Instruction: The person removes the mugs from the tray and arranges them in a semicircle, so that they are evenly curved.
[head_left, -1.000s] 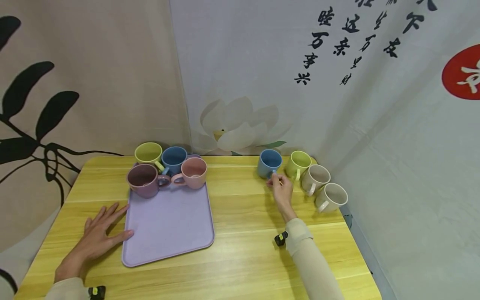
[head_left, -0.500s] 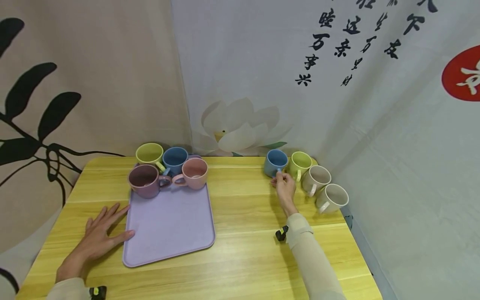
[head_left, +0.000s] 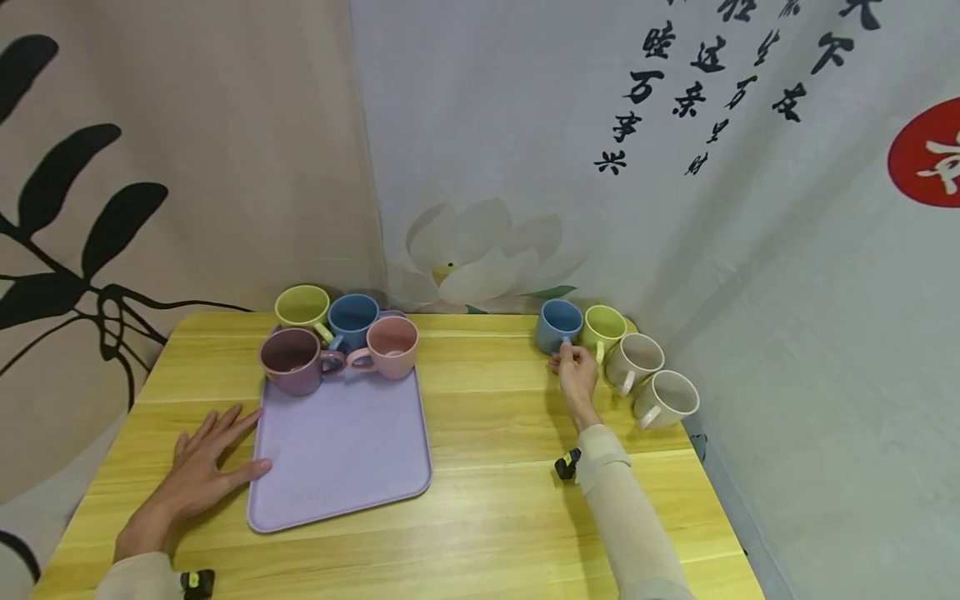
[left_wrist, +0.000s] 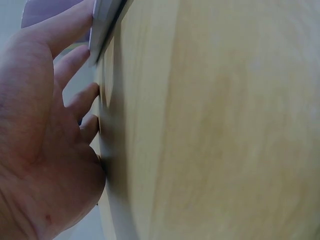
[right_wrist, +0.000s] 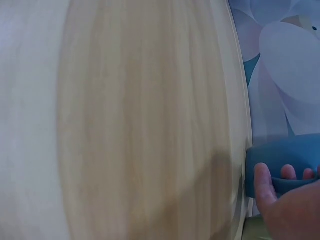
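Note:
My right hand pinches the handle of a blue mug at the back right of the table. In the right wrist view the thumb and fingertips close around that handle on the blue mug. Just right of it stands a green mug, then two off-white mugs, one behind the other. My left hand lies spread at the left edge of a lilac tray, thumb and index fingertip on its rim. The left wrist view shows the fingers straight against the tray's side.
At the tray's far end stand a purple mug, a pink mug, a second blue mug and a yellow-green mug. The wooden table meets a printed cloth backdrop behind and on the right.
The blue mug, held by its handle, has moved right, up beside the green mug. My left hand has stayed at the tray's edge.

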